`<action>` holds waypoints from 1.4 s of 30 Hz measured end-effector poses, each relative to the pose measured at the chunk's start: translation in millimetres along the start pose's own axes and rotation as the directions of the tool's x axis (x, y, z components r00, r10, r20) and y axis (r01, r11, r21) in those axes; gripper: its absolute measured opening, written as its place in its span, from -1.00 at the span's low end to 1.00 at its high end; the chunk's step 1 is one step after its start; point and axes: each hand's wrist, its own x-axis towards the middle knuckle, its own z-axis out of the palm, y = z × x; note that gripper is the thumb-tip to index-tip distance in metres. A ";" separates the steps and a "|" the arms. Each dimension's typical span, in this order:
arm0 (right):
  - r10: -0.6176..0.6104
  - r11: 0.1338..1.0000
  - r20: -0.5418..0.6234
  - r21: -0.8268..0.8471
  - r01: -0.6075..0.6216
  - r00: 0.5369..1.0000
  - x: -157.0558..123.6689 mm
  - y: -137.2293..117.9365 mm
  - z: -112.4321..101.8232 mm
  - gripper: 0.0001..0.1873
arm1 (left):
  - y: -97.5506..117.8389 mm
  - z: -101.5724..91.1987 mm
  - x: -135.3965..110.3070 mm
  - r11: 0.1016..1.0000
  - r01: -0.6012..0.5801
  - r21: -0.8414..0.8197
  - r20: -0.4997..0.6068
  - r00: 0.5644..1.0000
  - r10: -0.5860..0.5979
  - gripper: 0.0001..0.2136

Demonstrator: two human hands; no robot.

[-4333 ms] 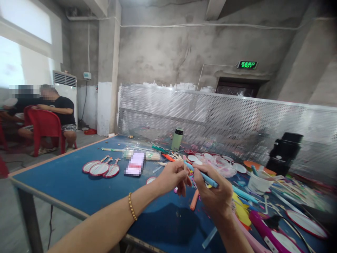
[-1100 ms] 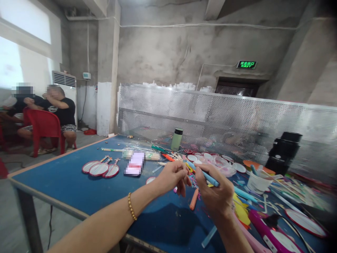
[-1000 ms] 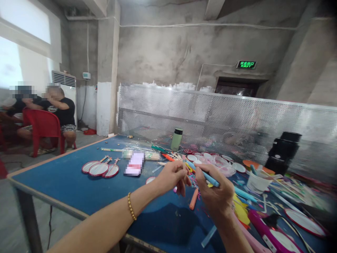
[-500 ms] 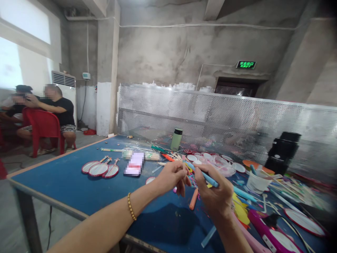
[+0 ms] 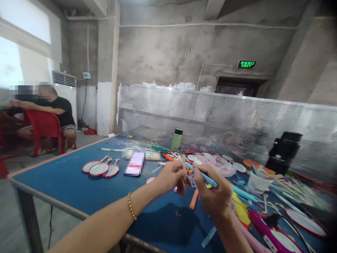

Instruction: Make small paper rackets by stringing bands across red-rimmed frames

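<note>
Fingers of my left hand [image 5: 171,177] pinch a thin, flat, pale pinkish stick [image 5: 183,160], which points upward. My right hand [image 5: 219,193] grips a light blue marker pen [image 5: 209,179] like a writing tool. The pen's front end lies close to the stick; whether they touch I cannot tell. Below and between the hands an orange marker [image 5: 194,199] rests on the blue table [image 5: 123,196]. To the left lie several small round white fans with red rims [image 5: 98,169] and short stick handles.
A phone [image 5: 134,164] lies left of my hands, with a green bottle [image 5: 176,140] behind. Markers, sticks and round pieces crowd the right, around a white tub [image 5: 259,183] and a purple device [image 5: 268,230]. A perforated metal panel [image 5: 210,116] borders the table's back. People sit far left.
My hands, the stick and the pen hold almost the same position. In the background, the seated person in black has leaned slightly left and lowered their hands.
</note>
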 end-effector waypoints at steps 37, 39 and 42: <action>0.014 1.000 0.007 -0.017 -0.014 1.000 -0.1 -1.2 1.5 -0.90 | -0.2 0.4 -1.2 1.000 -0.005 0.029 0.015 1.000 0.005 -0.89; 0.016 1.000 0.007 -0.021 -0.016 1.000 -0.4 -0.7 2.0 -0.90 | -0.1 0.4 -1.3 1.000 -0.005 0.029 0.011 1.000 0.005 -0.89; 0.028 0.999 -0.003 -0.039 -0.028 1.000 -0.5 1.0 1.9 -0.90 | 0.7 0.6 -1.4 0.999 0.000 0.034 0.007 1.000 0.000 -0.89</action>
